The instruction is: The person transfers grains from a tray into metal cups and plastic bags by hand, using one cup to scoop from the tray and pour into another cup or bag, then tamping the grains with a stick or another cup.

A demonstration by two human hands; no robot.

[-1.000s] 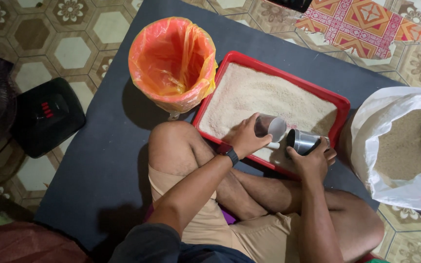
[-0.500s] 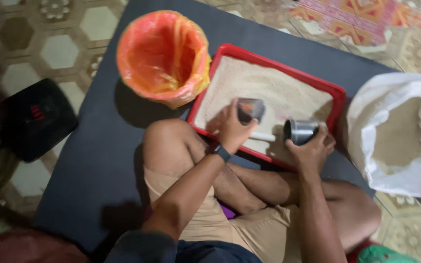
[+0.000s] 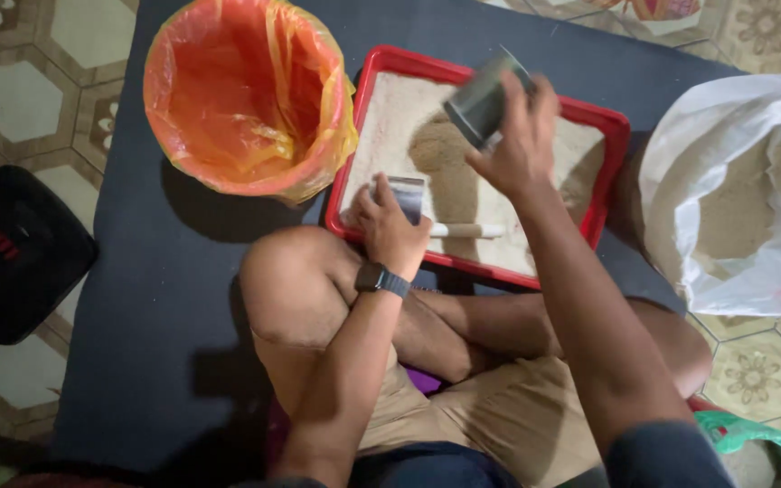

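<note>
A red tray [image 3: 609, 143] filled with pale sandy powder lies on a dark mat in front of my crossed legs. My left hand [image 3: 390, 228], with a watch on its wrist, grips a small metal cup [image 3: 407, 196] low at the tray's near left corner. My right hand [image 3: 517, 136] is raised over the middle of the tray, closed around a second metal cup [image 3: 481, 102] that is tilted. A pale stick [image 3: 467, 231] lies in the powder between my hands.
An orange bin [image 3: 246, 99] lined with a yellow bag stands left of the tray. A white sack [image 3: 734, 190] of the same powder sits open at the right. A black box [image 3: 15, 253] lies on the tiled floor, left. A green object [image 3: 752, 434] shows at the bottom right.
My right hand has lifted its cup from the tray's near right edge up over the middle and tilted it. My left hand has lowered its cup to the near left corner.
</note>
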